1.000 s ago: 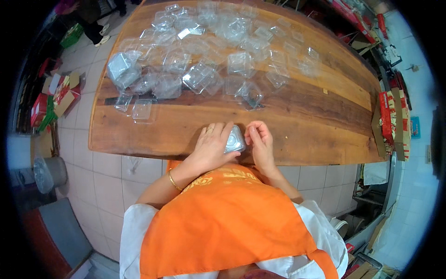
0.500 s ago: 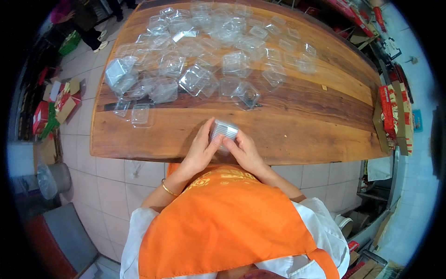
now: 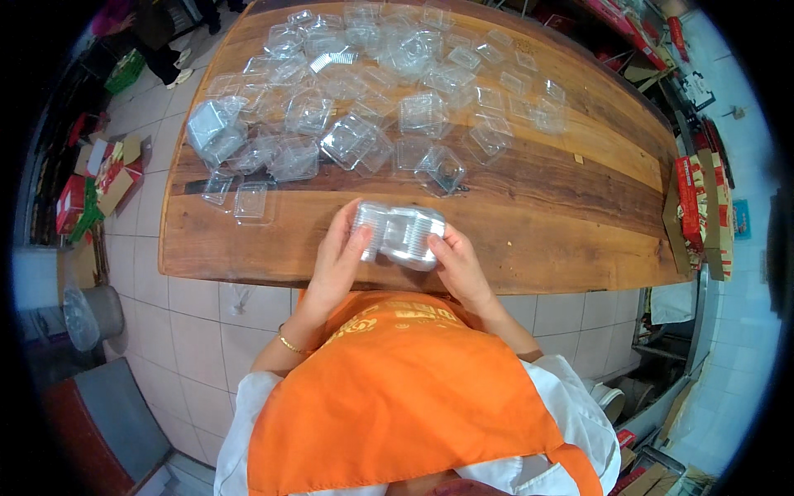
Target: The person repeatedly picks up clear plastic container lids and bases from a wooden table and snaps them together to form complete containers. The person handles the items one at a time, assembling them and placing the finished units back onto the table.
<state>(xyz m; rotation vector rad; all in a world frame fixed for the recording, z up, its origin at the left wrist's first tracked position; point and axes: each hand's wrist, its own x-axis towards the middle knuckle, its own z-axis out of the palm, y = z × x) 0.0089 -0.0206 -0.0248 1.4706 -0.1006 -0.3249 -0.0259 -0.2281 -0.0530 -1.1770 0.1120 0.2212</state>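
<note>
Above the table's near edge I hold a clear plastic clamshell container point(image 3: 407, 235) with ribbed, shiny sides. It spans the space between both hands as two joined-looking halves; whether it is a single box or several nested together I cannot make out. My left hand point(image 3: 339, 252) grips its left part, thumb on the near face. The right part is pinched by my right hand point(image 3: 456, 260), thumb on top. Beyond my hands, many similar clear containers point(image 3: 357, 142) lie scattered and overlapping over the far and left parts of the wooden table point(image 3: 562, 240).
A cardboard carton point(image 3: 699, 211) with red packets stands at the table's right edge. On the tiled floor to the left are open red boxes point(image 3: 116, 178), a green basket point(image 3: 126, 73) and a grey bin point(image 3: 103, 318). A person point(image 3: 157, 41) stands at the far left.
My hands have moved apart, the right one shifting rightward. The container, compact between them before, now shows as two wider parts side by side.
</note>
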